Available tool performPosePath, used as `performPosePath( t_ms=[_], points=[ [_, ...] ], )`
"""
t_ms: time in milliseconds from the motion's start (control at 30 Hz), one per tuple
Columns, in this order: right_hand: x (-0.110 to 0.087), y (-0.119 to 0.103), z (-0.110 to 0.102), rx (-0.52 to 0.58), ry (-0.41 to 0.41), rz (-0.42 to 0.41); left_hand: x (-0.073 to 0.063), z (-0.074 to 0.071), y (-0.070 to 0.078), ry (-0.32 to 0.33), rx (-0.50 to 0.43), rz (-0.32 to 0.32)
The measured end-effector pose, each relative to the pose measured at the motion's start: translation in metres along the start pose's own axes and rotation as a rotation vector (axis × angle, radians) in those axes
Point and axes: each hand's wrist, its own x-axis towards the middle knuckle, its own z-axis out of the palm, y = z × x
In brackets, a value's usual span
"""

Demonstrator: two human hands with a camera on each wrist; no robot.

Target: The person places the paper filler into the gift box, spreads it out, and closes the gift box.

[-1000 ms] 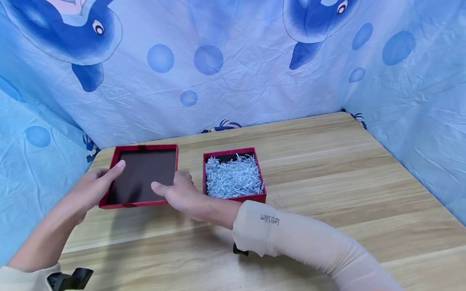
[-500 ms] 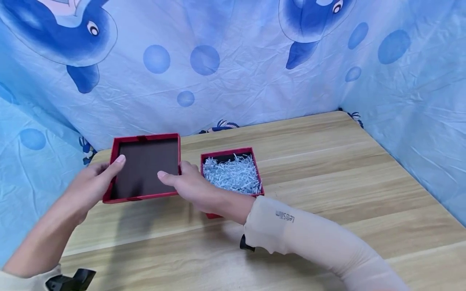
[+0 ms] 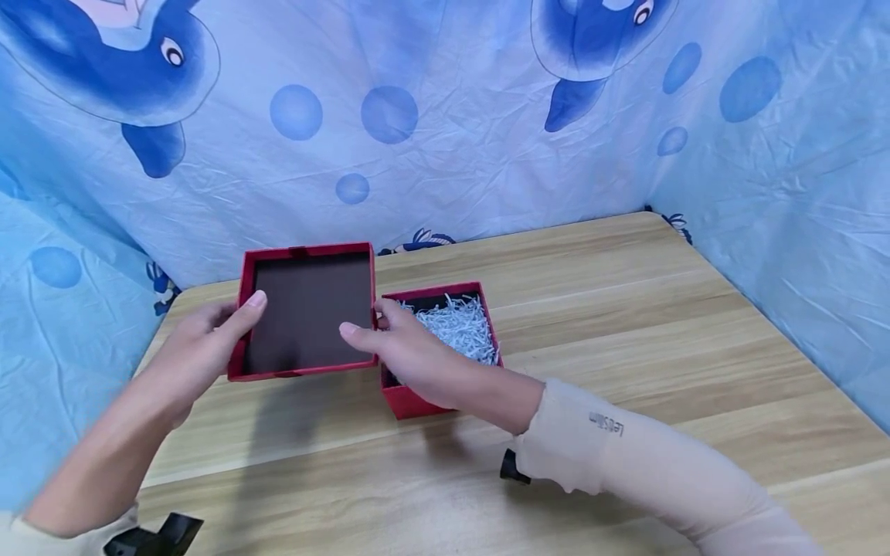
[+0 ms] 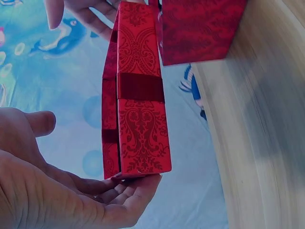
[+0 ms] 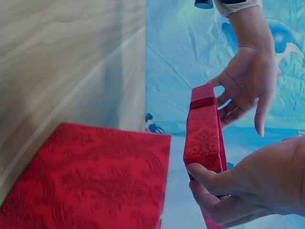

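Red box lid [image 3: 306, 311] held inside-up above the bench [image 3: 626, 324], overlapping the left edge of the shred-filled red box [image 3: 445, 344]. Left hand [image 3: 202, 347] and right hand [image 3: 410, 355] pinch opposite rims, fingers curled. Risk: thin-rim grip slips; lid drops, snags box wall, scatters paper shreds [image 3: 459, 328].
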Motion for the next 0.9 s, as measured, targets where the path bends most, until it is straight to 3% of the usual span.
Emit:
performPosePath(
  t_ms=[367,567,900],
  points=[
    [-0.022,-0.01,-0.041,0.04,-0.016,-0.06,-0.002,0.024,0.029,0.0,-0.138,0.09],
    [-0.033,-0.013,-0.065,0.067,-0.017,-0.047,-0.004,0.038,0.045,0.001,-0.185,0.111],
    [-0.047,-0.003,-0.099,0.103,0.011,-0.087,-0.004,0.062,0.063,-0.031,-0.273,0.167]
  ],
)
